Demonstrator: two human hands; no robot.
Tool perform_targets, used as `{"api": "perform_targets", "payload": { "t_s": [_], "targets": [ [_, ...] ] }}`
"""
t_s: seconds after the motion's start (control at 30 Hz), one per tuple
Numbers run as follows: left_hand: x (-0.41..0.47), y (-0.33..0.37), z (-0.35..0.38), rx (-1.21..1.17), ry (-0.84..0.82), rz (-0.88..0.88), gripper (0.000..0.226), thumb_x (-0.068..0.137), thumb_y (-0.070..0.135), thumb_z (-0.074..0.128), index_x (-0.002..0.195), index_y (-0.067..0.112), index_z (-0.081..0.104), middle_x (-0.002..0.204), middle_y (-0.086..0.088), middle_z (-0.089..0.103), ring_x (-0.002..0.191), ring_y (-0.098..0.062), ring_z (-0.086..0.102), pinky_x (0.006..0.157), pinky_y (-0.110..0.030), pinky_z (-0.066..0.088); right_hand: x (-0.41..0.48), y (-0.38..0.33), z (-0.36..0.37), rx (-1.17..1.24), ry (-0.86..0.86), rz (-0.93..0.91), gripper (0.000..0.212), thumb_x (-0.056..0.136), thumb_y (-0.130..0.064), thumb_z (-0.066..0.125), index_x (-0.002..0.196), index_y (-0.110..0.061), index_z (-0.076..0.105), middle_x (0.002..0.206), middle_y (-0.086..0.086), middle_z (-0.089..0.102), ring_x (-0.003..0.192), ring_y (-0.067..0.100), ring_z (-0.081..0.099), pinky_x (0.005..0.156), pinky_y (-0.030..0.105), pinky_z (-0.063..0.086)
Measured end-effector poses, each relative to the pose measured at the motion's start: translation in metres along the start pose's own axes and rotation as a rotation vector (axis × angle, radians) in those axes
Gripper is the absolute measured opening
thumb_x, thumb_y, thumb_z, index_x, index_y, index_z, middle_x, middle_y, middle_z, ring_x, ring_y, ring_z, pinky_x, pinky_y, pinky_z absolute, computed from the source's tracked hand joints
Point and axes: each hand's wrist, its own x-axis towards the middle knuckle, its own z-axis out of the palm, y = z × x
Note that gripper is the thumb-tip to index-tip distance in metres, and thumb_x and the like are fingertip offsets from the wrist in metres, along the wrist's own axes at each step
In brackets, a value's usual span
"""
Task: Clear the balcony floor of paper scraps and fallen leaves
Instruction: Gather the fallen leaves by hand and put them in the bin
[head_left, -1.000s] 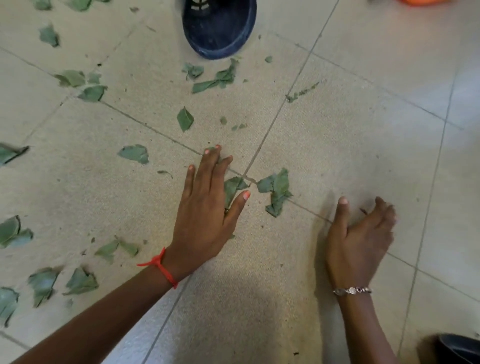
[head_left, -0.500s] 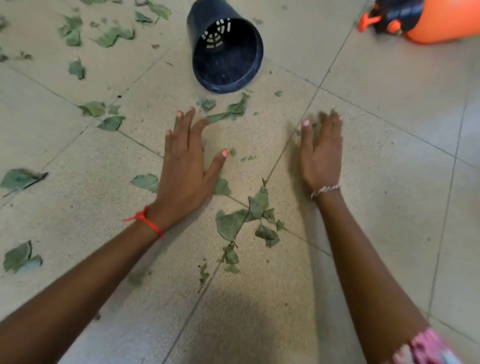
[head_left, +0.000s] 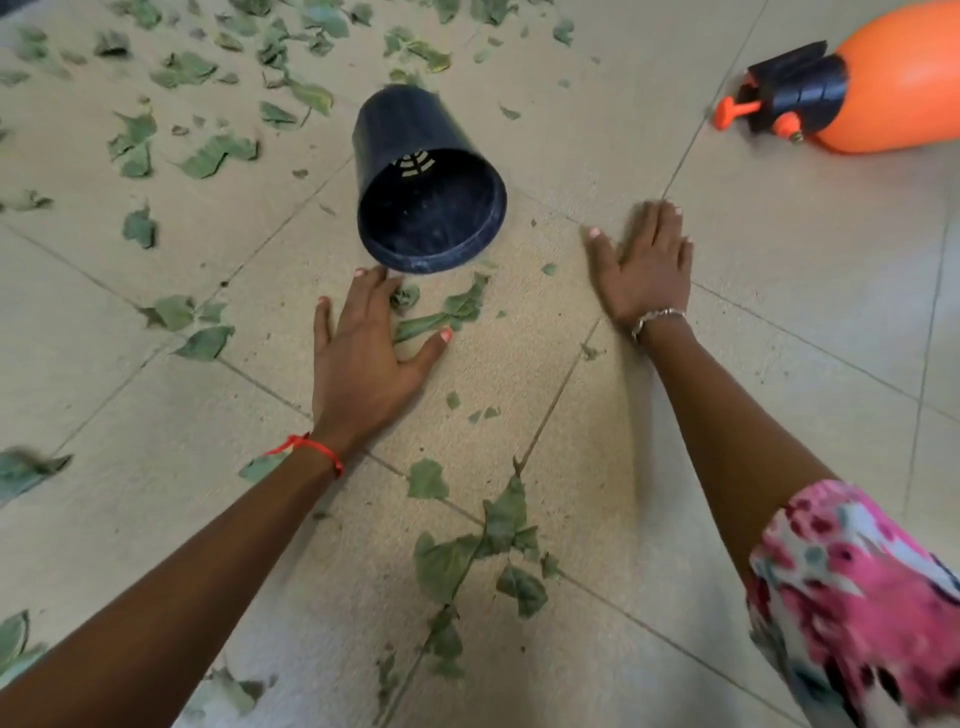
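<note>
Head view: the left hand (head_left: 363, 358) lies flat on the tiled floor (head_left: 779, 270) at the centre of the frame. Its fingers are straight and spread and hold nothing, and its fingertips are just below the rim of a dark plastic pot (head_left: 426, 182) that lies on its side with its mouth towards the camera. The right hand (head_left: 647, 265) is also flat and open on the floor, right of the pot. A few torn leaves (head_left: 457, 309) lie between the hands, beside the left thumb. A larger leaf cluster (head_left: 483, 545) sits at lower centre between the forearms. Many scattered leaves (head_left: 208, 153) cover the upper left. An orange sprayer (head_left: 883, 83) lies in the upper right corner.
</note>
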Motion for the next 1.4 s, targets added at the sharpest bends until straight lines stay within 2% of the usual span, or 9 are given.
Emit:
{"api": "perform_targets", "payload": {
  "t_s": [0.13,0.33,0.57,0.9,1.03,1.13,1.23,1.3,1.4],
  "targets": [
    [0.001,0.002,-0.001,0.007,-0.013,0.011,0.078,0.079,0.061,0.044,0.140,0.013,0.039,0.151,0.000,0.032,0.141,-0.014,0.027,0.117,-0.044,0.003,0.015,-0.006,-0.001,-0.066,-0.080,-0.046,0.079,0.094,-0.060,0.017,0.149,-0.006,0.003,0.157,0.012,0.001,0.145,0.022,-0.002,0.119,0.037,-0.001],
    [0.002,0.002,-0.002,-0.040,-0.024,0.013,0.087,0.074,0.067,0.031,0.144,0.017,0.036,0.153,0.004,0.031,0.142,-0.008,0.023,0.117,-0.038,-0.003,-0.017,-0.050,0.011,0.049,-0.174,-0.465,0.068,0.092,-0.049,0.017,0.148,-0.010,0.018,0.154,0.011,0.021,0.144,0.021,0.016,0.117,0.033,0.010],
    [-0.002,0.001,-0.012,-0.343,-0.093,0.014,0.077,0.076,0.060,0.036,0.137,0.015,0.048,0.140,-0.002,0.051,0.131,-0.012,0.045,0.118,-0.031,0.005,-0.084,-0.079,0.022,0.185,-0.179,-0.568,0.059,0.095,-0.039,0.020,0.145,-0.009,0.029,0.152,0.007,0.027,0.143,0.014,0.018,0.115,0.022,0.004],
    [-0.010,-0.005,-0.025,-0.899,-0.234,-0.176,0.058,0.090,0.036,0.051,0.143,0.013,0.040,0.134,-0.001,0.057,0.125,-0.006,0.051,0.111,-0.032,0.037,-0.107,-0.099,0.022,0.362,-0.292,-0.503,0.051,0.098,-0.038,0.025,0.143,-0.017,0.035,0.151,0.004,0.032,0.141,0.013,0.022,0.111,0.016,0.006],
    [-0.016,-0.005,-0.036,-1.002,-0.210,-0.229,0.045,0.098,0.024,0.041,0.139,0.004,0.041,0.119,-0.011,0.065,0.115,-0.014,0.060,0.091,-0.020,0.049,-0.132,-0.097,0.024,0.505,-0.393,-0.503,0.037,0.100,-0.030,0.035,0.131,-0.021,0.053,0.140,0.003,0.047,0.135,0.018,0.036,0.109,0.019,0.019],
    [-0.025,-0.005,-0.041,-0.959,-0.226,-0.216,0.050,0.093,0.033,0.040,0.135,0.008,0.045,0.115,-0.005,0.068,0.116,-0.012,0.059,0.099,-0.028,0.045,-0.150,-0.090,0.010,0.844,-0.516,-0.397,0.032,0.098,-0.023,0.042,0.111,-0.009,0.067,0.122,0.002,0.063,0.116,0.007,0.056,0.102,0.020,0.038],
    [-0.033,-0.006,-0.041,-0.953,-0.243,-0.201,0.048,0.093,0.032,0.042,0.135,0.009,0.046,0.120,0.008,0.064,0.122,-0.005,0.053,0.105,-0.026,0.039,-0.157,-0.069,-0.009,1.009,-0.153,-0.185,0.029,0.096,-0.022,0.043,0.106,-0.007,0.065,0.121,0.001,0.062,0.100,-0.002,0.060,0.082,0.005,0.044],
    [-0.036,-0.008,-0.040,-0.920,-0.231,-0.173,0.044,0.097,0.025,0.043,0.135,0.005,0.046,0.122,0.014,0.061,0.121,0.002,0.051,0.103,-0.014,0.037,-0.153,-0.042,-0.011,0.841,0.093,-0.076,0.034,0.096,-0.027,0.040,0.120,-0.010,0.058,0.130,0.004,0.055,0.110,0.001,0.052,0.089,0.004,0.038],
    [-0.037,-0.010,-0.038,-0.897,-0.232,-0.145,0.040,0.099,0.014,0.043,0.138,0.006,0.041,0.134,-0.003,0.055,0.123,0.000,0.048,0.098,-0.006,0.036,-0.152,-0.019,-0.001,0.405,0.107,-0.010,0.062,0.092,-0.050,0.026,0.138,-0.009,0.038,0.142,0.011,0.043,0.131,0.022,0.039,0.107,0.036,0.034]
  ]
}}
